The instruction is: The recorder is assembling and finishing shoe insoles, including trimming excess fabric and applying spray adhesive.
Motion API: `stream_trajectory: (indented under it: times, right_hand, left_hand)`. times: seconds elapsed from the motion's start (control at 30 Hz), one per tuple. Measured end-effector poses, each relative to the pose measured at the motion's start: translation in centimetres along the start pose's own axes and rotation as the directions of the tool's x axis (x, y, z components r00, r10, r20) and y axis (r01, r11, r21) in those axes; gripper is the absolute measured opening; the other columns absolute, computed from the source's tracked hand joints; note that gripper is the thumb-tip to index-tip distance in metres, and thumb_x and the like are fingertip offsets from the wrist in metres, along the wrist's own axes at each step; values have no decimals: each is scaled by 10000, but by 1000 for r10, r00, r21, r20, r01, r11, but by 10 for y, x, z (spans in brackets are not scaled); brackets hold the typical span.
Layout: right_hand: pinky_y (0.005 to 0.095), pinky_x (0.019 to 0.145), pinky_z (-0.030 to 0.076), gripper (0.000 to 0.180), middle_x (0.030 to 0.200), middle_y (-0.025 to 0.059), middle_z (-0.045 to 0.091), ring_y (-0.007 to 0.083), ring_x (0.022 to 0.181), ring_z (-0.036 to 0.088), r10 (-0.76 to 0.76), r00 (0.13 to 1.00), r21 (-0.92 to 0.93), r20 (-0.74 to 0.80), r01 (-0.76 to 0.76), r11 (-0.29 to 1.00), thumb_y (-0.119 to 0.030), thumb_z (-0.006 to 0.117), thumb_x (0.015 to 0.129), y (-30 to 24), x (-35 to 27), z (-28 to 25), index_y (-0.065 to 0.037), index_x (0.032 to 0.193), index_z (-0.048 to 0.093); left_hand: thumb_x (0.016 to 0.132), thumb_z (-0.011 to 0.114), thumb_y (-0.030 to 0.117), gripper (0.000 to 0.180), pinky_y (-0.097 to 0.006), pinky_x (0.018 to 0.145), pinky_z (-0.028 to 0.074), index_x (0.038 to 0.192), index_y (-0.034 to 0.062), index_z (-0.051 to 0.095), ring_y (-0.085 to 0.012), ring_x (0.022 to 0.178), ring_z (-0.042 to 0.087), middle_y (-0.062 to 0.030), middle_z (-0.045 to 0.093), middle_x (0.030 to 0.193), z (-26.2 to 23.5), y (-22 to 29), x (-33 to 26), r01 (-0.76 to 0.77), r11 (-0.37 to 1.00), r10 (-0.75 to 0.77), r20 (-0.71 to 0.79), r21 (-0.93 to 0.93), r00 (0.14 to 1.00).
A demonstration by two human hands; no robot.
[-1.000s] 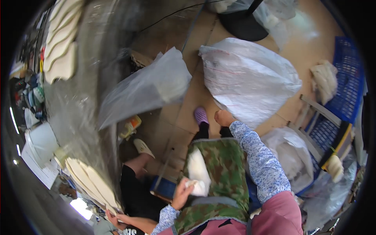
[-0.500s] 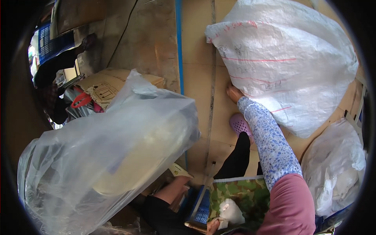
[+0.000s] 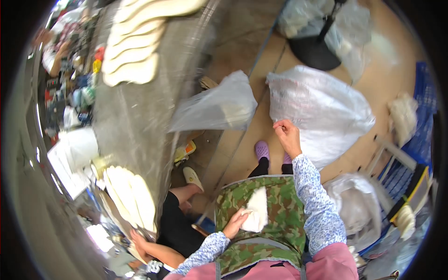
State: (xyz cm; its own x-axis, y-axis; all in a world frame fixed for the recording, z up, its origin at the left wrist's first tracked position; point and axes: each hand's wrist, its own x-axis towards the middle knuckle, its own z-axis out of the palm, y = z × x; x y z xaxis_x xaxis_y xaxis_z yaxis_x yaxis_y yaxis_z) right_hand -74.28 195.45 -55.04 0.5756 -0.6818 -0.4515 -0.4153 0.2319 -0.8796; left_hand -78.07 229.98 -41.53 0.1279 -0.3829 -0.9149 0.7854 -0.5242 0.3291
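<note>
My left hand [image 3: 234, 225] is closed round one end of a small white fluffy piece of material [image 3: 257, 210], held over the camouflage apron [image 3: 287, 205] on my lap. Out in front, my right hand [image 3: 288, 136] has its thumb and fingers pinched together. It is over the near left edge of a large white woven sack [image 3: 322, 100], which lies on the floor. Whether anything sits between those fingertips is too small to tell.
A grey table [image 3: 135, 112] on the left bears cream sole-shaped pieces [image 3: 135, 51]. Beside me, another person's hand [image 3: 140, 242] is near more cream pieces [image 3: 130, 196]. A clear plastic bag [image 3: 219, 105] hangs by the table. On my right stand a plastic bag [image 3: 352, 205] and a metal frame [image 3: 394, 156].
My view has swung, bringing the table and co-worker into sight. My right hand has come back from low beside the sack. My left hand and its white piece now show more fully.
</note>
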Motion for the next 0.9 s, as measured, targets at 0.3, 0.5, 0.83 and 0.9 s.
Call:
stream_trajectory:
  times: [0.3,0.5,0.83,0.9]
  right_hand:
    - [262,723,484,173,895,64,667,135,793,620,-552,823,60,137,549,834,-29,572,862,-239,-47,11,-27,1013,656]
    - [221,514,216,227,692,-66,388,33,603,304,-460,611,159,645,482,862,-215,430,953,-308,-86,24,-107,790,545]
    - [227,649,364,301,770,-5,488,79,732,429,-97,127,29,987,452,892,-283,677,866,-288,-220,51,-24,860,524]
    - [224,580,306,304,704,-36,418,63,681,357,-150,172,30,974,557,830,-249,649,902,-302,-222,56,-33,767,482]
  left_hand:
    - [949,529,169,349,-280,898,428,1257,17,467,-115,1039,508,-47,546,1132,64,72,-59,-489,872,477,206,7,854]
    - [914,592,250,333,-356,780,455,1142,17,521,-220,900,593,-149,610,967,90,106,-109,-804,525,850,-121,280,513]
    - [830,644,204,287,-423,679,452,959,-31,541,-379,821,618,-225,613,859,80,109,-142,-859,314,800,-600,405,10]
    - [839,639,203,267,-405,660,446,934,-27,542,-353,778,612,-221,602,826,76,109,-148,-844,286,809,-587,454,-42]
